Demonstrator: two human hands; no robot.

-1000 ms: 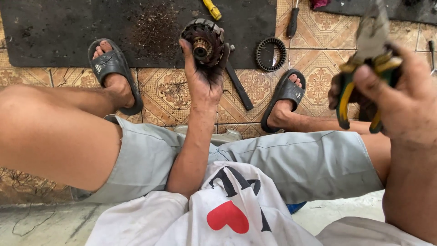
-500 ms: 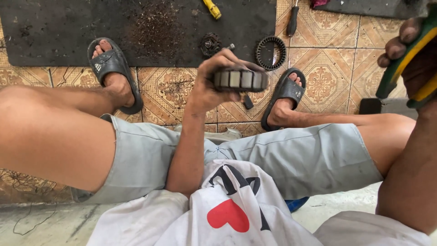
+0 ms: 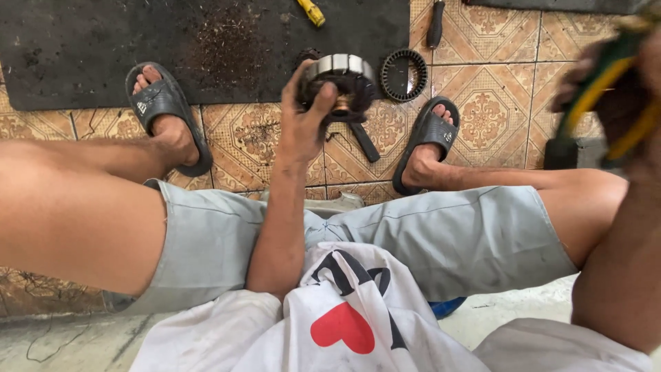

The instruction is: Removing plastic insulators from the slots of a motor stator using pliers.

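Observation:
My left hand [image 3: 303,124] grips a round metal rotor-like part [image 3: 341,83] with a grey segmented rim and a dark greasy core, held up between my knees and tilted so rim and face both show. My right hand [image 3: 613,103] is raised close to the camera at the far right, blurred, closed around pliers with green and yellow handles [image 3: 606,76]. A black toothed ring [image 3: 404,74] lies on the tiled floor just right of the held part. A dark tool handle [image 3: 363,141] lies on the tiles under it.
I sit with legs apart, feet in black sandals [image 3: 165,114] [image 3: 427,141] on patterned tiles. A black rubber mat [image 3: 206,41] with rusty grit lies ahead. A yellow-handled tool [image 3: 311,12] and a black-handled one [image 3: 435,24] lie at the far edge.
My left hand has turned the round part from face-on to rim-on and now tilted. My right hand with the pliers has swung rightward and nearer the camera.

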